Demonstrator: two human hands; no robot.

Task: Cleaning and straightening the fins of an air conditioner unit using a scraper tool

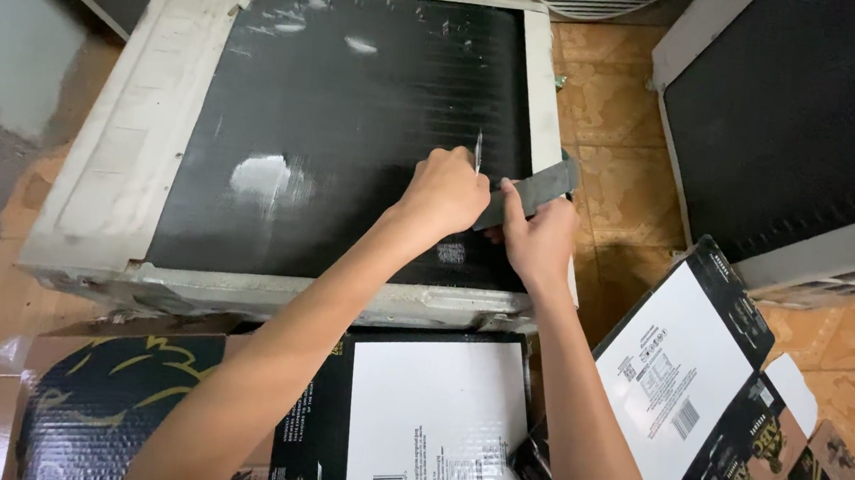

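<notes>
Black-and-white cardboard boxes [435,421] below hands.

I see my left hand [443,189] closed on a thin metal tool [478,153] over the black finned coil [345,134] of an air conditioner unit [134,139] lying on the floor [618,103]. My right hand [540,240] pinches a flat grey strip [536,189] at the coil's right edge, just beside the left. Flattened cardboard boxes [679,378] lie near me, and another unit [797,125] stands at right.

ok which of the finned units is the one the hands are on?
The centre unit, lying flat with scuffed black fins. Left hand and right hand rest there; the right-side unit is untouched.
</notes>
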